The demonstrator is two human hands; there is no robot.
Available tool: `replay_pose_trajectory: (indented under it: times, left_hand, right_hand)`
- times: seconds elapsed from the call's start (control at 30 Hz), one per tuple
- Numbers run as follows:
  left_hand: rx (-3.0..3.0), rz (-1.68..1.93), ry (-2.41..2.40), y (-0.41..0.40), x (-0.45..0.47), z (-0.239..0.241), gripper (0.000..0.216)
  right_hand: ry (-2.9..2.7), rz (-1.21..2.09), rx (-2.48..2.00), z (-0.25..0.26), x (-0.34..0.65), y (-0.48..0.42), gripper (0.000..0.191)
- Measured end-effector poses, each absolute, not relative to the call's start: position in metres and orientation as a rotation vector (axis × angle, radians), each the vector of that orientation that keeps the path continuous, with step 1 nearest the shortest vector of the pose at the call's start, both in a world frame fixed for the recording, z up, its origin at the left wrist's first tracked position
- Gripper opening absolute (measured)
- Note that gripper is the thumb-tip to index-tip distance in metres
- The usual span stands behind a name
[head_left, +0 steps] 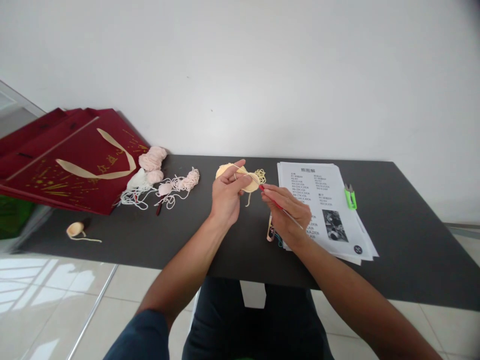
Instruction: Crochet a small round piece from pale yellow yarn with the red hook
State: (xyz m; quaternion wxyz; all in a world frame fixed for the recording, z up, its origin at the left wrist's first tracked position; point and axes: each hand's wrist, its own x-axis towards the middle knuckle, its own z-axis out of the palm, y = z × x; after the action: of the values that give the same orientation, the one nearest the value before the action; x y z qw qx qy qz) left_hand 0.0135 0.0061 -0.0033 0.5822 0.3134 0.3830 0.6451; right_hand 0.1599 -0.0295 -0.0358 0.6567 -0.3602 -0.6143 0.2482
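Observation:
Over the middle of the dark table, my left hand (226,192) is closed around a pale yellow crochet piece (250,186), with a strand of yarn running over its fingers. My right hand (287,210) pinches a crochet hook (279,206) with a red grip and a thin metal shaft. The hook's front end meets the right edge of the crochet piece, where its tip is too small to make out. Behind the piece lies loose yellow yarn (260,175), and a short yarn tail hangs below it.
Printed sheets (318,172) lie right of my hands, with green thread snips (350,197) on their edge. Pink yarn (152,159) and white yarn (138,181) lie to the left beside dark red paper bags (75,160). A small yellow crocheted cup (75,229) sits front left.

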Motion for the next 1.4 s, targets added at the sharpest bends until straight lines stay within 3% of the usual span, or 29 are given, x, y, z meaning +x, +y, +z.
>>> replay_pose_trajectory:
  times: [0.33,0.53,0.7,0.97,1.4]
  left_hand:
    - [0.82,1.344,0.834,0.007,0.008,0.0,0.054]
    - [0.959,1.236,0.953,0.008,0.004,-0.002,0.062]
    - [1.009,1.31,1.058,0.009,0.006,-0.004,0.061]
    - [1.141,1.389,0.975,0.005,0.009,-0.003,0.056]
    - [1.165,1.368,0.967,0.005,0.007,-0.003,0.043]
  right_hand:
    - [-1.04,0.979,-0.731,-0.023,0.168,-0.012,0.007]
    - [-1.325,0.741,-0.766,-0.011,0.186,-0.01,0.005]
    - [-1.405,0.583,-0.8,-0.009,0.186,-0.016,0.006]
    - [-1.094,0.885,-0.779,-0.011,0.181,-0.011,0.02]
    - [-1.016,1.06,-0.701,-0.006,0.183,-0.01,0.019]
